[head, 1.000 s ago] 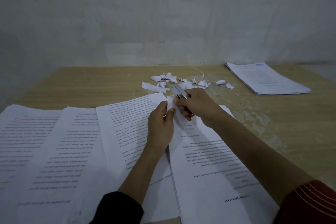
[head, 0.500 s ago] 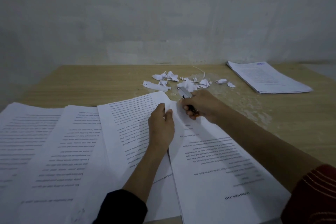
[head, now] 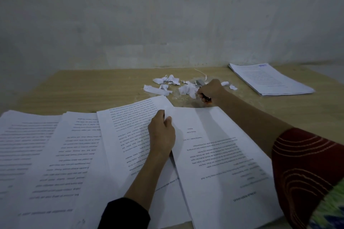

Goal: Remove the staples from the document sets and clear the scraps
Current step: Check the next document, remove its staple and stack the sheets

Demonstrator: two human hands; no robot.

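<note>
Desk contents, listed near to far.

1. Black sleeve [head: 124, 214] and red patterned sleeve [head: 307, 173], both cut off by the lower edge.
2. Four printed document sets, fanned side by side along the near edge of the desk [head: 93, 89]. The rightmost set [head: 223, 163] lies flat, its print too small to be read. The right forearm is laid across its upper right corner.
3. Turned page [head: 128, 132], overlapping the rightmost set. Its inner top corner is pinched between thumb and fingers of the left grip [head: 162, 134], which covers the seam between the sheets.
4. Two further sets [head: 78, 154] [head: 22, 145], at left; the outer one is cut off by the frame.
5. Right grip [head: 212, 91], beyond the papers, fingers curled round a small tool [head: 200, 82]. Only a grey metal end and a dark handle stub are shown, so the kind of tool cannot be told.
6. Paper scraps [head: 167, 82], scattered on bare wood, just beside the right grip and partly hidden by it.
7. Paper stack [head: 270, 80], far right, well apart from the scraps.
8. Grey wall [head: 167, 24], behind the desk.
</note>
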